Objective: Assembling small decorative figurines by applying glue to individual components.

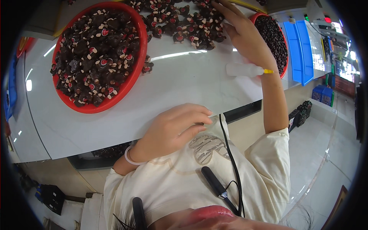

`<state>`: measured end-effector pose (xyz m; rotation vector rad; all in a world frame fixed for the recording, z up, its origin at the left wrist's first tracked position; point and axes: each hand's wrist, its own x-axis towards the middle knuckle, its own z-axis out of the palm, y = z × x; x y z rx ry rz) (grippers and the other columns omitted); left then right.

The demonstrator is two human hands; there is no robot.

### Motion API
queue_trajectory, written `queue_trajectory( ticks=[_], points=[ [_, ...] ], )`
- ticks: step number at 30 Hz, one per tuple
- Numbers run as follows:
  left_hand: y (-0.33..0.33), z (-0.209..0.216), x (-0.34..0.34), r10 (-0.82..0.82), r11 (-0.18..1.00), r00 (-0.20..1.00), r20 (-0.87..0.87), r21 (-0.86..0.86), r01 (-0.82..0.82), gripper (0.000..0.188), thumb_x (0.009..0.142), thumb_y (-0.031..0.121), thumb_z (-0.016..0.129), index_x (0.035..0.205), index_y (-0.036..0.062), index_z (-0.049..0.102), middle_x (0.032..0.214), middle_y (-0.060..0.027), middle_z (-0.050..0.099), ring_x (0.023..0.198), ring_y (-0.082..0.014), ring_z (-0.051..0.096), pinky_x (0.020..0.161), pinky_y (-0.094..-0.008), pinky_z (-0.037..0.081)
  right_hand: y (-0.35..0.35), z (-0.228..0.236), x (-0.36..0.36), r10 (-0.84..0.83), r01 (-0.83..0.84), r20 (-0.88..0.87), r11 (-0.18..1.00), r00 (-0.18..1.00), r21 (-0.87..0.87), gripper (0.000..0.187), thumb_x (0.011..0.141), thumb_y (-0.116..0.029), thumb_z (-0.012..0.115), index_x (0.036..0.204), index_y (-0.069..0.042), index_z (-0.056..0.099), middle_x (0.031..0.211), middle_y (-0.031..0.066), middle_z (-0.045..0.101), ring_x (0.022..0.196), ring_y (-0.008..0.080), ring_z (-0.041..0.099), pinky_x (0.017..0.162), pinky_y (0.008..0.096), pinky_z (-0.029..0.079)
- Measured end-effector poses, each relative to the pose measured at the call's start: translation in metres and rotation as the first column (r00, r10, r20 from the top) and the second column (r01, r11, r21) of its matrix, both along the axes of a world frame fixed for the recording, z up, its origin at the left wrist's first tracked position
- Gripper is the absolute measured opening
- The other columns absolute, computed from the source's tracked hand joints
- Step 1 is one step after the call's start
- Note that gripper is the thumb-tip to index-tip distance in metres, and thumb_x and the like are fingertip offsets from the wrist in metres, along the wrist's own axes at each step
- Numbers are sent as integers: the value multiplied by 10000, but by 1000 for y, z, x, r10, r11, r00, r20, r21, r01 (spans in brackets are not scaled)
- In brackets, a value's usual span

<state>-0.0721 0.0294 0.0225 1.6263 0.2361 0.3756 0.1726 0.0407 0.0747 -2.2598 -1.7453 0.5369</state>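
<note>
My left hand (178, 126), with a pale bangle (132, 157) at its wrist, is at the table's front edge before my shirt. Its fingers curl over the thumb, and what they hold, if anything, is hidden. At the far side my right hand (245, 34) reaches out, fingers stretched over the right end of a loose pile of small dark figures (178, 27) with red and cream parts. Below my right wrist a white squeeze bottle (243, 70) with a yellow tip lies on its side. A red round tray (142, 57) heaped with similar figures stands at the left.
Beyond my right forearm stands a red basin (285, 46) of small dark pieces, with a blue divided tray (301, 53) beside it. The white glossy table (180, 84) has an open recess (243, 111) under its front edge. A black cord (230, 149) hangs down my shirt.
</note>
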Motion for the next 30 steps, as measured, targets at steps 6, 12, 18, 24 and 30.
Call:
queue_trajectory(
  ticks=[6, 12, 18, 24, 30],
  points=[
    [0, 0, 0, -5, 1000, 1000, 0, -11, 5, 186, 739, -43, 631, 912, 25, 630, 992, -98, 620, 864, -213, 605, 720, -283, 495, -9, 2, 7, 131, -126, -144, 991, 981, 47, 563, 776, 61, 419, 1326, 1, 318, 1352, 227, 340, 1183, 373, 420, 980, 380, 360],
    [1, -4, -1, 13, 1000, 1000, 2, -10, -13, 183, 741, -37, 633, 913, 25, 630, 992, -96, 621, 866, -212, 605, 724, -281, 496, -3, 13, -5, -216, 219, 35, 961, 976, -168, 604, 753, 73, 431, 1334, 1, 285, 1230, 214, 465, 1168, 344, 430, 992, 376, 343],
    [0, -1, -1, 11, 1000, 1000, 6, -7, -11, 184, 742, -34, 635, 914, 28, 632, 993, -97, 621, 864, -210, 604, 716, -278, 495, -18, -20, 29, 121, -279, 741, 956, 661, 93, 504, 758, 63, 465, 1256, 23, 402, 1119, 193, 528, 1005, 299, 544, 891, 367, 432],
    [1, -4, -3, 13, 1000, 1000, 9, 6, -13, 189, 738, -40, 632, 915, 28, 632, 999, -97, 620, 862, -209, 603, 710, -278, 493, -22, -22, 25, 17, -19, 14, 983, 1000, 183, 488, 737, 50, 561, 1202, -95, 519, 957, 55, 560, 742, 129, 542, 688, 248, 478],
    [0, -2, -1, 17, 1000, 1000, -16, -4, -17, 194, 734, -45, 631, 916, 25, 630, 994, -96, 620, 856, -211, 602, 708, -278, 491, -9, -32, 20, 29, 10, -285, 991, 958, 133, 508, 712, -25, 648, 1195, -103, 515, 895, 78, 581, 768, 178, 565, 707, 295, 475]
  ],
)
